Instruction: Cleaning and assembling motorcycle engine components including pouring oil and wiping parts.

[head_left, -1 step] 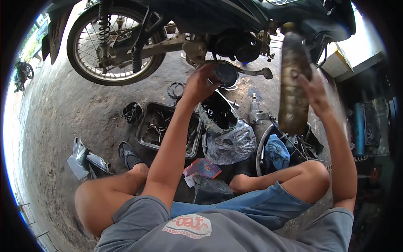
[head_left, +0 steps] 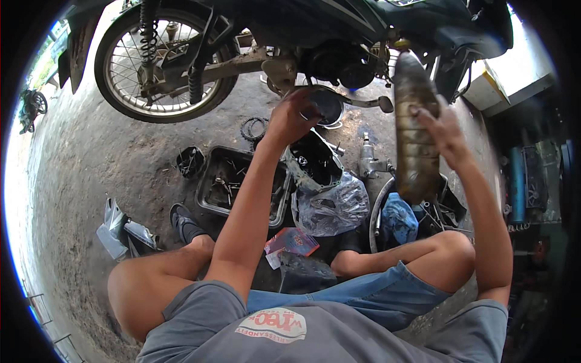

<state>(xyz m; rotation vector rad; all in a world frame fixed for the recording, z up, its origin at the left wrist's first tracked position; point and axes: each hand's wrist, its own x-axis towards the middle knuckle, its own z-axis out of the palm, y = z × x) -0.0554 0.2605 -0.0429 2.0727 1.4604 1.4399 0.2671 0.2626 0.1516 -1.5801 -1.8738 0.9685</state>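
Note:
My right hand is wrapped round a large plastic bottle of brownish liquid, held nearly upright with its yellow cap by the engine. My left hand has curled fingers at the rim of a dark round pan below the motorcycle's pedal. Just beneath that hand lie an opened metal casing and crumpled clear plastic. A tray of small metal parts and tools is left of my forearm.
The motorcycle's rear wheel is at upper left. A pneumatic wrench, a blue rag in a tool container, bent metal pieces and a small dark container of parts surround me. Another motorcycle stands at far left.
My right hand and the bottle have shifted a little left and down, with the cap end moved left toward the engine. My left hand is almost unmoved.

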